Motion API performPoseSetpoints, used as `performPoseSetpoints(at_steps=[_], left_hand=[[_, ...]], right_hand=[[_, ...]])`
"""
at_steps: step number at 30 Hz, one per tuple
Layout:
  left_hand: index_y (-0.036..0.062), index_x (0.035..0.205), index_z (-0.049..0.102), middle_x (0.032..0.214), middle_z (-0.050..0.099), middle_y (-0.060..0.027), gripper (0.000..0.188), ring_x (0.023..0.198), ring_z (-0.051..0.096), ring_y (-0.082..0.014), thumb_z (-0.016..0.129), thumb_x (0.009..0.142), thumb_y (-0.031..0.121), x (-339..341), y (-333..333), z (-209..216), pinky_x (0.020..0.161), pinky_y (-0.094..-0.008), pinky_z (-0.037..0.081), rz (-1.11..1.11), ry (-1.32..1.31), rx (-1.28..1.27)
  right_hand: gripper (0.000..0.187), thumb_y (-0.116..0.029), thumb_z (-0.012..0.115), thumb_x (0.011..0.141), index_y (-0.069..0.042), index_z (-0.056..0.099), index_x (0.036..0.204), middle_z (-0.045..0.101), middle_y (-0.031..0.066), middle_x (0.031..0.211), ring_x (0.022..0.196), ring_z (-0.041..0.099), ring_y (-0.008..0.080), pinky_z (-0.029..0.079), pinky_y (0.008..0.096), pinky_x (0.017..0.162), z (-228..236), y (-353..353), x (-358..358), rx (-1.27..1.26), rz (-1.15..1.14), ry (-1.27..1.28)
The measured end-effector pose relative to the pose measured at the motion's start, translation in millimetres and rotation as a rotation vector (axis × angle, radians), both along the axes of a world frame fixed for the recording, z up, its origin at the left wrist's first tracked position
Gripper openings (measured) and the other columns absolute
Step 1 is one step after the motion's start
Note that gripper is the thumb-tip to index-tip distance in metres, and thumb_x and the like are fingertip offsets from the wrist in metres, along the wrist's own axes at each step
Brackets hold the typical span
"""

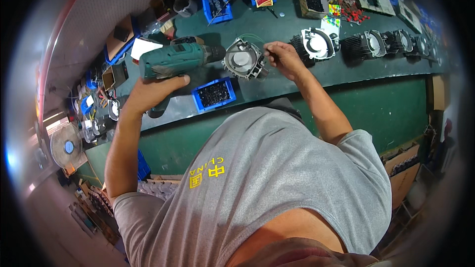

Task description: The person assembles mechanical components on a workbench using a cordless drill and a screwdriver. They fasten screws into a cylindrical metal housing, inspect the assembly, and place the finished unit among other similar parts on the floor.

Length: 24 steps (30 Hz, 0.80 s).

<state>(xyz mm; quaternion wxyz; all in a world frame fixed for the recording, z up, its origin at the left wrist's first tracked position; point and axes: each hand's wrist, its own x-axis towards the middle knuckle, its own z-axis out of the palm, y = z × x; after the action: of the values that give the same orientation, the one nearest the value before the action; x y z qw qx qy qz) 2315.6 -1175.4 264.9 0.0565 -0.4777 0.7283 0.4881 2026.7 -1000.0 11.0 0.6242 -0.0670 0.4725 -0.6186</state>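
Left grip (157, 87): wrapped around green drill (173, 62), chuck pointing right. Blue bin (217, 104): near side of table (282, 23), black parts inside. Housing (242, 59): between both grips. Right grip (285, 58): fingertips narrow, contents unclear. Far right: more housings (319, 45).

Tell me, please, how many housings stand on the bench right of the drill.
At least 5: one housing between the drill and right hand, four more in a row beyond that hand; others may hide at the blurred right edge.
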Motion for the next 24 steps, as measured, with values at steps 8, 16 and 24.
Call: performPoseSetpoints(at_steps=[8,16,24], left_hand=[[0.0028,0.116,0.071,0.105,0.075,-0.0073,0.037,0.096,0.068,-0.0149,0.082,0.084,0.016,13,18,-50,0.089,-0.0324,0.054,-0.213,0.124,0.017],[0.0019,0.120,0.070,0.109,0.074,-0.0081,0.042,0.100,0.067,-0.0141,0.084,0.084,0.016,8,16,-42,0.093,-0.0316,0.053,-0.303,-0.002,-0.055],[0.0029,0.117,0.071,0.106,0.074,-0.0083,0.040,0.099,0.068,-0.0148,0.085,0.082,0.018,13,17,-46,0.091,-0.0317,0.054,-0.303,0.012,-0.132]], right_hand=[[0.055,-0.036,0.079,0.082,-0.001,0.066,0.122,0.066,0.0090,0.083,0.073,0.062,0.0201,0.052,0.0333,0.070,-34,0,24,0.013,0.017,0.874],[0.058,-0.039,0.078,0.081,-0.001,0.069,0.124,0.069,0.0156,0.086,0.073,0.063,0.0204,0.053,0.0348,0.070,-36,-5,28,0.001,0.058,1.019],[0.059,-0.039,0.077,0.081,-0.001,0.068,0.125,0.072,0.0173,0.088,0.073,0.065,0.0213,0.054,0.0347,0.071,-30,-6,29,0.008,0.075,1.023]])
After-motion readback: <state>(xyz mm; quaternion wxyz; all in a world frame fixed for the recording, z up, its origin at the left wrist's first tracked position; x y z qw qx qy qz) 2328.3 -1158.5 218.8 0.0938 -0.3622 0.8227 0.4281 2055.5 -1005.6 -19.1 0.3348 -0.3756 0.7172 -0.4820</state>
